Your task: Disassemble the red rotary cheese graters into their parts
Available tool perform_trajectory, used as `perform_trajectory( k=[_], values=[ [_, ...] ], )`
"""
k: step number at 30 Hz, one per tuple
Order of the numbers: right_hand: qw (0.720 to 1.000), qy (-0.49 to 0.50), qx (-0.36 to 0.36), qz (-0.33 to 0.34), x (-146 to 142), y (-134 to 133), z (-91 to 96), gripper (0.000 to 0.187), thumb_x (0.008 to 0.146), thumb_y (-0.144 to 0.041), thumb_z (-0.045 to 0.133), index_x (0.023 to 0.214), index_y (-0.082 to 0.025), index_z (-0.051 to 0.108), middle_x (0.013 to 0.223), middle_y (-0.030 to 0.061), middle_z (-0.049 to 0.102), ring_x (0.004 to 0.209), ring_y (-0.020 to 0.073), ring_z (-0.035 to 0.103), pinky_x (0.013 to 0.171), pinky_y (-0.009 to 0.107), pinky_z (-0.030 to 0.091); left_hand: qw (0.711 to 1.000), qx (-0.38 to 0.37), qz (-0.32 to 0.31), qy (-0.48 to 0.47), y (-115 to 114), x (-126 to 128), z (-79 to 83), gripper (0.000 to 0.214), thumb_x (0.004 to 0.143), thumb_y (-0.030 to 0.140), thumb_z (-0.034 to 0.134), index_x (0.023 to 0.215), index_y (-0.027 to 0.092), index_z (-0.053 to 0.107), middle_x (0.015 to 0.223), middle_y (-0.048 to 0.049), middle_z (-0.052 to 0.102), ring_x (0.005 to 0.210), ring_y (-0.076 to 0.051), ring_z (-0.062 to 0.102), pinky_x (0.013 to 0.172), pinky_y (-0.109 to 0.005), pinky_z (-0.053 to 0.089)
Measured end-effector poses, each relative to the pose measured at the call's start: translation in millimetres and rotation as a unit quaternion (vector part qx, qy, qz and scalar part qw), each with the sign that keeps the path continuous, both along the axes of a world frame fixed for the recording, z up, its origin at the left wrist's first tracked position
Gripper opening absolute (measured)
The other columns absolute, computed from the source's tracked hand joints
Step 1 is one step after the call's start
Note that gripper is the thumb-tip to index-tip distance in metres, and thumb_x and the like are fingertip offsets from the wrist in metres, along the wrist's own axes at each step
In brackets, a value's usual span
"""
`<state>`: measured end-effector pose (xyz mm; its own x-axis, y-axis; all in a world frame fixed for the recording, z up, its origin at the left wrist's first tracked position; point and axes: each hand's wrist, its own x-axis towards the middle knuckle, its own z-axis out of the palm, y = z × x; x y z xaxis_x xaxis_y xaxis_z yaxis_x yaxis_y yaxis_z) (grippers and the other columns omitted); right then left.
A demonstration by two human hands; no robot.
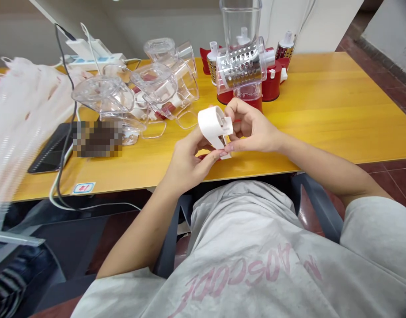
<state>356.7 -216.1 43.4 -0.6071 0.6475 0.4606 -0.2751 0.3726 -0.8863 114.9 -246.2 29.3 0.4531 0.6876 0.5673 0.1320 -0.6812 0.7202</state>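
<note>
Both my hands hold one white plastic crank handle (213,126) above the front edge of the yellow wooden table (322,115). My left hand (189,161) pinches its lower arm between thumb and fingers. My right hand (252,128) curls round its knob end from the right. A small red part shows just under my left fingers. Right behind the handle stands an assembled rotary grater (244,70), with a clear hopper, a metal drum and a red base.
Several clear plastic hoppers (149,88) lie in a heap at the table's middle left. More red and metal grater parts (282,57) stand at the back. A phone (52,150), cables, a power strip (90,55) and plastic bags (20,119) fill the left side.
</note>
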Motion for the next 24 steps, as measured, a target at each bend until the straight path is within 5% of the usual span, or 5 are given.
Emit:
perform_trajectory(
  k=[11, 24],
  values=[
    [0.997, -0.029, -0.035, -0.066, 4.0, 14.4, -15.4, 0.089, 0.068, -0.057, 0.108, 0.104, -0.024, 0.034, 0.096, -0.0073, 0.057, 0.081, 0.0021, 0.059, 0.069, 0.014, 0.050, 0.998, -0.007, -0.024, -0.062, 12.6, 18.3, -29.9, 0.051, 0.112, 0.054, 0.079, 0.151, 0.024, 0.065, 0.126, -0.0125, 0.083, 0.099, -0.025, 0.085, 0.082, -0.033, 0.071],
    [0.998, -0.001, -0.037, -0.058, 0.2, 31.7, -35.3, 0.084, 0.066, -0.057, 0.108, 0.106, -0.021, 0.043, 0.097, -0.0061, 0.061, 0.087, 0.0022, 0.057, 0.080, 0.015, 0.050, 0.997, -0.046, 0.032, -0.047, 6.3, 21.3, -28.2, 0.060, 0.105, 0.066, 0.081, 0.148, 0.026, 0.070, 0.124, -0.0129, 0.080, 0.092, -0.026, 0.080, 0.080, -0.037, 0.070]
  ],
)
